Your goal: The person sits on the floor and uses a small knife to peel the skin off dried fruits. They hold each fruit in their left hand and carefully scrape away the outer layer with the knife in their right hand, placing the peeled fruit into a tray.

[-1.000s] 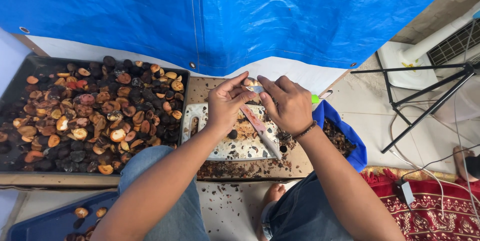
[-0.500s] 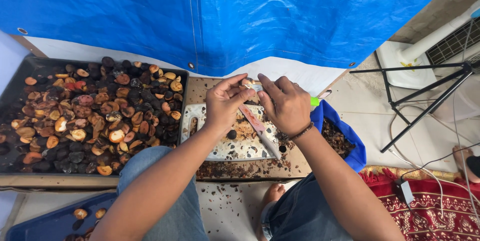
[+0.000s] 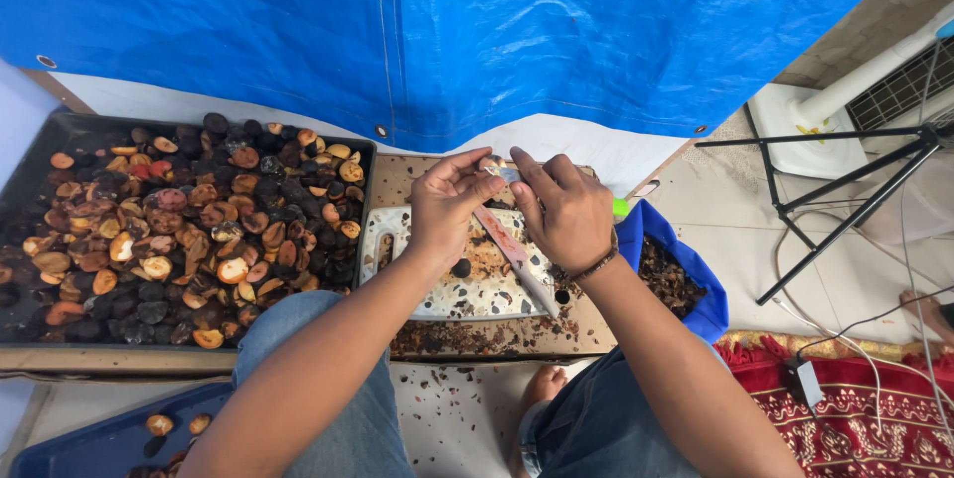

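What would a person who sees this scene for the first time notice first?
A big blue tarp fills the top. At left, a dark tray holds many brown, orange and black fruit halves. In the middle, the left hand and right hand meet over a white cutting board, the right one gripping a knife.

We see one thing of the package kind: a soft blue plastic bag [image 3: 708,311], open at the top, standing just to the right of our right hand [image 3: 566,215] and a little below it, on the far side from our left hand [image 3: 447,205]. Its mouth gapes upward and its blue walls sag outward around a heap of dark brown scraps. Its near edge runs beside our right wrist; we cannot tell whether they touch. The blue walls are plain. We find no labels, signs or screens around our hands.
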